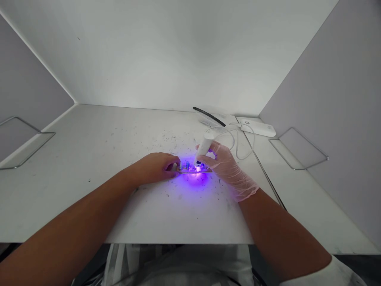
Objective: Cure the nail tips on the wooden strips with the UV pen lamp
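A small flat piece (pixel 185 171) with tiny decorated items on it lies on the white table, lit violet. The bare fingers of my left hand (pixel 157 167) pinch its left end. My right hand (pixel 222 163), in a thin see-through glove, is wrapped round a white handheld lamp (pixel 204 147). The lamp leans, its lower end close over the right part of the piece and glowing violet. Whether lamp and piece touch I cannot tell.
Behind my right hand are a white cable (pixel 237 147), a white power device (pixel 258 128) and a dark curved strip (pixel 208 116). Wire frames stand at left (pixel 35 153) and right (pixel 297 149). Specks dot the table (pixel 89 139); white panels enclose it.
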The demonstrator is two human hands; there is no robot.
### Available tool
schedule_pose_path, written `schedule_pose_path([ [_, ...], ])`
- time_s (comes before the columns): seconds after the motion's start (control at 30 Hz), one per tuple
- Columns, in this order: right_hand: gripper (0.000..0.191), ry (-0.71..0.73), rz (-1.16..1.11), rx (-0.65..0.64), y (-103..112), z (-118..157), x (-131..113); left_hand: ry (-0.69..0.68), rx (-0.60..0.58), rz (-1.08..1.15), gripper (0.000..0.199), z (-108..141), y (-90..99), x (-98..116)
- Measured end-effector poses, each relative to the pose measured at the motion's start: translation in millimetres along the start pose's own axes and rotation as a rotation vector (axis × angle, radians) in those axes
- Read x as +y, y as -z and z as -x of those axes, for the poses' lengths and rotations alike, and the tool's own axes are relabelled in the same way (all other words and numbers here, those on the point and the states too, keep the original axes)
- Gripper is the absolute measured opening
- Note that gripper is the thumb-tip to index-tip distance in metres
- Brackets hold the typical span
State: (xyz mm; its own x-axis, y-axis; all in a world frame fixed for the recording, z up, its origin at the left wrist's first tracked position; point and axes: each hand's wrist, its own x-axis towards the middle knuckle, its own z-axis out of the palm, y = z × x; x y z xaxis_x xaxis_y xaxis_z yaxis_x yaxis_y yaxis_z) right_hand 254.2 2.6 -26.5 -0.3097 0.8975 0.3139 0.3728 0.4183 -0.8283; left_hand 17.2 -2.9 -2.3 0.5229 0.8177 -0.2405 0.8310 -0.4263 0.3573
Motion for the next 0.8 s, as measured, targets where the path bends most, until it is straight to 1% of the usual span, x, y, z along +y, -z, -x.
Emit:
schedule_pose_path([
  [0.33,0.018,0.001,-0.011,-0.013,0.2,-0.5,0.9,-0.008,0.004,-0.006,0.019,0.4,-0.1,0.5],
  [0.8,0.019,0.004,-0.002,0.004,-0.5,-0.9,2.2,0.003,-0.006,-0.003,0.019,1.6,0.6,0.4],
])
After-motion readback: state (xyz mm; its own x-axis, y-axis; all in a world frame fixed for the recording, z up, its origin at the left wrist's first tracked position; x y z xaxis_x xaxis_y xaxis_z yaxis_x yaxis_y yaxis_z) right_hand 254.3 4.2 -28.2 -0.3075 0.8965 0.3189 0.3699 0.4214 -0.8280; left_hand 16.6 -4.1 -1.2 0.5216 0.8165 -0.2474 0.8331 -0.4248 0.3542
